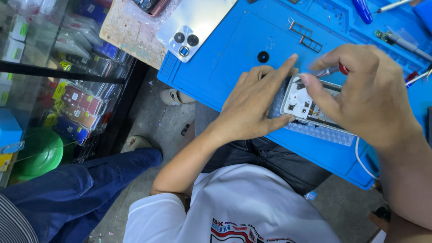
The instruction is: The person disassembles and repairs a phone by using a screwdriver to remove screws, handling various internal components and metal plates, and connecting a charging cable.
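The opened phone (310, 105) lies on a strip of bubble wrap (321, 131) on the blue mat (234, 40) that covers the table, its circuit boards and battery bare to the air. The left hand (254, 105) presses flat beside it, fingers (281, 67) spread apart, with the thumb braced against the near edge of the phone. The right hand (364, 94) has its fingers pinched together on a small screwdriver (330, 71) with a red collar, and the tip sits at the top corner of the phone.

The main risk looks to be a slip: if the screwdriver jumps out of a screw head, its point could scratch the board or tear a thin cable. The bubble wrap gives a soft, springy bed, so hard pressure could make the phone rock or slide under the left hand. A loosened screw could roll off the mat and drop to the floor near the other person's leg in blue trousers (76, 189). The silver back cover (191, 27) and the small tray frame (306, 35) lie well apart from the hands, so they seem safe from a knock.
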